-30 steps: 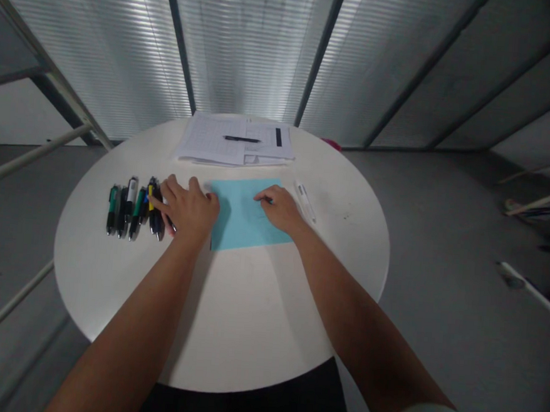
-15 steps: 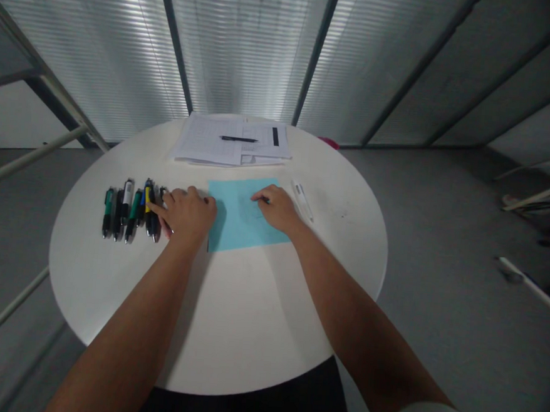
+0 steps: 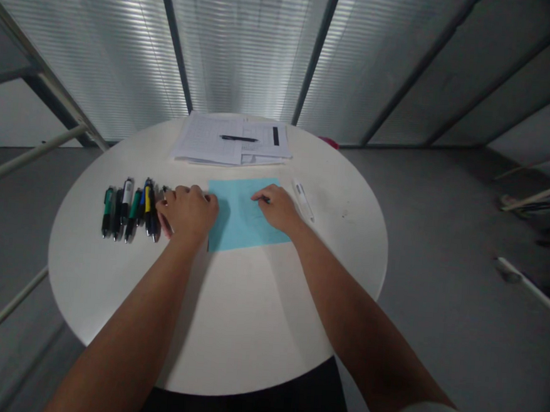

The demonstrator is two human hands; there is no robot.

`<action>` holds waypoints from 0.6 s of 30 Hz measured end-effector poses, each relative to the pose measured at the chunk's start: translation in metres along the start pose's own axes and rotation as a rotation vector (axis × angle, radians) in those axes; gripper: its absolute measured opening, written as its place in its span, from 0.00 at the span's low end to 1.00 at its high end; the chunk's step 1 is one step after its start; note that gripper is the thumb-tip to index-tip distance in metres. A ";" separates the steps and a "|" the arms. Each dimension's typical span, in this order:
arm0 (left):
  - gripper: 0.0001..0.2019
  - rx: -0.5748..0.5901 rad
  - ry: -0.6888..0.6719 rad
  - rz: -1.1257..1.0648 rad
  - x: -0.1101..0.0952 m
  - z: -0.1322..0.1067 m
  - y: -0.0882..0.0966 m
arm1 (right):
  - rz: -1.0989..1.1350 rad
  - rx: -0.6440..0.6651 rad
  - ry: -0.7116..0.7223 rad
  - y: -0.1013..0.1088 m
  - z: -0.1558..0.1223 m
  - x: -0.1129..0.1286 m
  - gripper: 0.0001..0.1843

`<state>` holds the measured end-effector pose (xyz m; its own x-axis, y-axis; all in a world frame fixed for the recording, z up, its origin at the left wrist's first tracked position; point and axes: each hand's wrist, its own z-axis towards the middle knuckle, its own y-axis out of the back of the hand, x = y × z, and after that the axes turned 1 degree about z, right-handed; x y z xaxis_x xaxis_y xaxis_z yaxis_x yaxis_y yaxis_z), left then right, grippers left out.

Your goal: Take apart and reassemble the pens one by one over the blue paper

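Observation:
A light blue sheet of paper [image 3: 246, 213] lies on the round white table [image 3: 247, 329]. My right hand [image 3: 278, 207] rests on the sheet, fingers pinched on a dark pen whose tip points left onto the paper. My left hand [image 3: 188, 212] lies at the sheet's left edge with its fingers curled over a pen from the row of pens [image 3: 131, 207] beside it. That row holds several pens with green, white, yellow and black barrels, side by side.
A white pen [image 3: 303, 200] lies just right of the blue sheet. A stack of printed papers [image 3: 232, 141] with a black pen [image 3: 238, 139] on top sits at the table's far edge. Metal rails run at the left; grey floor surrounds the table.
My left hand's fingers have curled in from spread flat to closed beside the pens. The right hand has stayed on the blue sheet.

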<state>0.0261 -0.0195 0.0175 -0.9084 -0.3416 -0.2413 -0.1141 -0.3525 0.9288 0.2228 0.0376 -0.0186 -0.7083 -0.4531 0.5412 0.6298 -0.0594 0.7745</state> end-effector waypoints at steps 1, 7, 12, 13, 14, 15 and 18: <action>0.20 -0.011 0.009 -0.018 0.000 0.000 0.000 | 0.002 -0.001 0.001 0.000 0.000 -0.001 0.15; 0.17 -0.004 -0.012 -0.087 0.003 0.002 -0.006 | 0.000 -0.003 -0.001 -0.001 0.001 -0.002 0.15; 0.18 -0.060 -0.045 -0.120 0.010 0.005 -0.011 | 0.008 -0.005 0.013 0.000 0.001 -0.001 0.15; 0.19 -0.057 -0.049 -0.120 0.011 0.005 -0.012 | 0.008 -0.004 0.013 0.000 0.001 -0.001 0.15; 0.19 -0.050 -0.056 -0.123 0.012 0.006 -0.014 | 0.007 -0.004 0.011 0.000 0.001 0.000 0.15; 0.19 -0.042 -0.067 -0.128 0.014 0.006 -0.015 | 0.006 -0.003 0.008 0.000 0.001 0.000 0.15; 0.19 -0.030 -0.112 -0.157 0.016 0.009 -0.018 | 0.007 0.002 -0.005 0.000 0.001 0.001 0.15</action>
<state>0.0103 -0.0109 -0.0006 -0.9196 -0.1819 -0.3482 -0.2474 -0.4202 0.8730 0.2222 0.0378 -0.0175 -0.7054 -0.4492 0.5484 0.6343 -0.0545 0.7712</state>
